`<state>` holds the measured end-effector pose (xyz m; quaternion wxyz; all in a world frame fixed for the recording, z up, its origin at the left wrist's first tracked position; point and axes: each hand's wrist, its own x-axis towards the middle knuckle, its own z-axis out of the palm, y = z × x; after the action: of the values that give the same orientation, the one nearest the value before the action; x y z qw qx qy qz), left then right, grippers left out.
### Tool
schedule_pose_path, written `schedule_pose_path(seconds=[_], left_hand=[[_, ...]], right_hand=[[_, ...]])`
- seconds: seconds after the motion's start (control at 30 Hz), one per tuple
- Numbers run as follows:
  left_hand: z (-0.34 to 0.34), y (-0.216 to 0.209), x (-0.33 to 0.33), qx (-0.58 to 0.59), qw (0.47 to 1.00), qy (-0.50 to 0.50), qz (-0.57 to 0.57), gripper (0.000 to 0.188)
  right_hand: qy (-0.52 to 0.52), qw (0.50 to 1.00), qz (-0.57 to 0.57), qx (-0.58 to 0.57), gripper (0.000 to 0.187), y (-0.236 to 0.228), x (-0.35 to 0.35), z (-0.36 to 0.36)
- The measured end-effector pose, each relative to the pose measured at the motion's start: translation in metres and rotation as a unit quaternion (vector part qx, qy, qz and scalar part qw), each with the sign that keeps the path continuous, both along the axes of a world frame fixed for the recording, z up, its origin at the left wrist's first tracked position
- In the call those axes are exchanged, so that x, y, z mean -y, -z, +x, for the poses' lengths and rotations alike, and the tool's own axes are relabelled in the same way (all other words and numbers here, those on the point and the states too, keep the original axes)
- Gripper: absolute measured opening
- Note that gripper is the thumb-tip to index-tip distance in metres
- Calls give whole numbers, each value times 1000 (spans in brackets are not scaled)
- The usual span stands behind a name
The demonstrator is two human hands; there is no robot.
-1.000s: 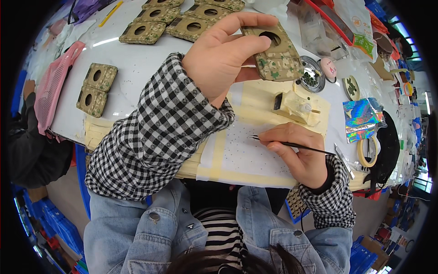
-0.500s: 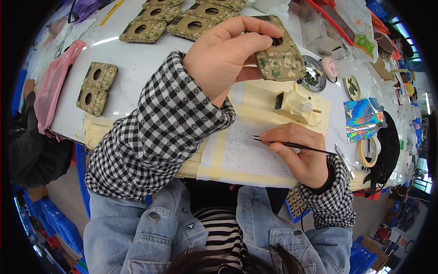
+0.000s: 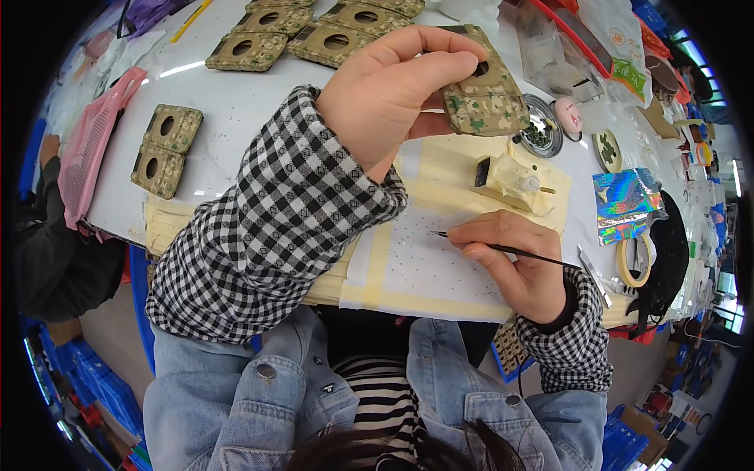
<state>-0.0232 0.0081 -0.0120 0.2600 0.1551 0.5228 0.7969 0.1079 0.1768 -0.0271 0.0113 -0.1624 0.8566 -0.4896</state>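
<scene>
My left hand (image 3: 393,90) is closed round the edge of a camouflage-patterned piece with a round hole (image 3: 485,106), holding it up above the table. In my right hand (image 3: 514,259) is a pair of thin black tweezers (image 3: 522,252), pinched between thumb and fingers. Their fine tips point left, just over a white sheet (image 3: 416,271) scattered with tiny dark specks. Whether the tips hold a speck is too small to tell. Behind my right hand stands a small bottle wrapped in cream tape (image 3: 510,187), with a short stick at its top.
Similar camouflage pieces (image 3: 247,51) lie at the back, and another (image 3: 166,149) lies at the left. To the right are a round tin with dark green bits (image 3: 542,129), a shiny foil pouch (image 3: 624,204), a tape roll (image 3: 635,261) and a craft knife (image 3: 593,275).
The tweezers' tips, apart before, now look closer together. The camouflage piece in my left hand has shifted very slightly up and to the right.
</scene>
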Motion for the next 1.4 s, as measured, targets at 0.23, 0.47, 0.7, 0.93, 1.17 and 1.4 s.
schedule_pose_path(seconds=[0.23,0.47,0.7,0.93,1.17,1.4], left_hand=[[-1,1,0,13,999,-3,40,20],[-2,1,-1,14,999,2,47,21],[-6,9,-5,43,998,3,48,20],[-7,10,-6,37,998,6,51,19],[-8,10,-6,32,998,8,53,19],[1,-5,-1,-7,1000,-8,-12,24]], right_hand=[[7,1000,-5,3,12,0,0,0],[12,1000,-7,8,12,-2,0,0],[10,1000,-12,17,12,-1,0,0],[5,1000,-7,15,12,-2,1,0],[8,1000,-12,14,11,-2,0,0],[47,998,-46,5,12,-5,-3,4]])
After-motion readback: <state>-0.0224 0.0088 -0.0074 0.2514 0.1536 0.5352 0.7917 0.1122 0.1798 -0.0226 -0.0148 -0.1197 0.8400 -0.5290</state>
